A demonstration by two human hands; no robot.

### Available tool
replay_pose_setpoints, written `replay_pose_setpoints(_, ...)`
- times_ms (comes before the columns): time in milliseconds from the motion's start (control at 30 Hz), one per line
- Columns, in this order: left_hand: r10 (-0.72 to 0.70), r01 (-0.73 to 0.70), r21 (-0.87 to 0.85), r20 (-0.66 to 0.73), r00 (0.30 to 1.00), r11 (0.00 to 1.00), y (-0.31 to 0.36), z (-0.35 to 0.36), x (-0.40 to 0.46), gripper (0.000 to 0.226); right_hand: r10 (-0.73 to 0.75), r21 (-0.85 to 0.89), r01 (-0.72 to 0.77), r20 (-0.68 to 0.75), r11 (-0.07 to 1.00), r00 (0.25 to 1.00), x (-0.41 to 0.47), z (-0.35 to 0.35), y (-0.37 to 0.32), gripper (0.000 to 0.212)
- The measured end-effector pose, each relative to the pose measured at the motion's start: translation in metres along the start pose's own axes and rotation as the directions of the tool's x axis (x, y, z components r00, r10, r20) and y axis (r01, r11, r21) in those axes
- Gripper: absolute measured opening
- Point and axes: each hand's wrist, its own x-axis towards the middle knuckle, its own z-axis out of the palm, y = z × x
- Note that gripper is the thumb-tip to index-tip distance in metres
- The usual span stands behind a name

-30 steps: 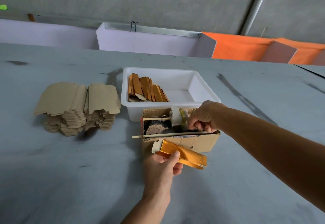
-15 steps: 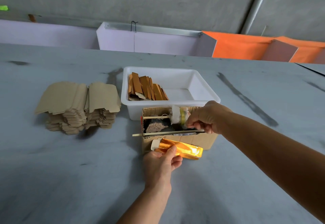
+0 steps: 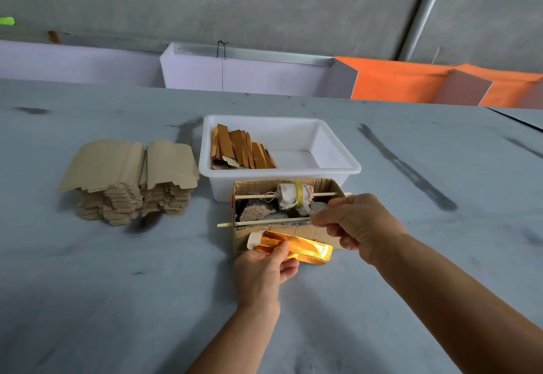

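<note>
My left hand (image 3: 264,273) pinches a flat folded gold-foil carton (image 3: 296,247) by its near edge, thumb on top, right in front of a small open cardboard box (image 3: 311,231). Two thin wooden sticks cross that box; the far one carries a cloth-wrapped roller (image 3: 293,196) with a yellow band. Dark lumps lie inside. My right hand (image 3: 358,224) hovers over the box's right end and pinches a small whitish scrap (image 3: 316,208) just below the roller.
A white plastic tub (image 3: 338,150) behind the box holds several folded gold cartons (image 3: 244,149) standing at its left side. A tall stack of flat brown carton blanks (image 3: 132,179) sits to the left on the grey table (image 3: 117,285). Lilac and orange partitions line the far edge.
My left hand has brought the gold carton closer to the box front and levelled it. My right hand has slid down from the roller toward the near stick, pinching the whitish scrap.
</note>
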Motion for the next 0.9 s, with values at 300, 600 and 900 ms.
replay_pose_setpoints(300,-0.007,0.007,0.025,0.0,1.0,1.0,0.001,0.001,-0.001,0.01,-0.022,0.202,0.033,-0.056,0.979,0.998,-0.004,0.004,0.022,0.028)
replay_pose_setpoints(600,-0.015,0.018,0.05,-0.047,0.999,0.999,-0.001,0.002,-0.002,0.011,-0.099,0.198,0.124,-0.132,0.972,0.986,-0.01,0.015,0.038,0.031)
replay_pose_setpoints(900,-0.022,0.025,0.051,-0.047,0.999,0.998,-0.002,0.004,-0.003,0.014,-0.132,0.241,0.16,-0.126,0.957,0.983,-0.012,0.012,0.036,0.031)
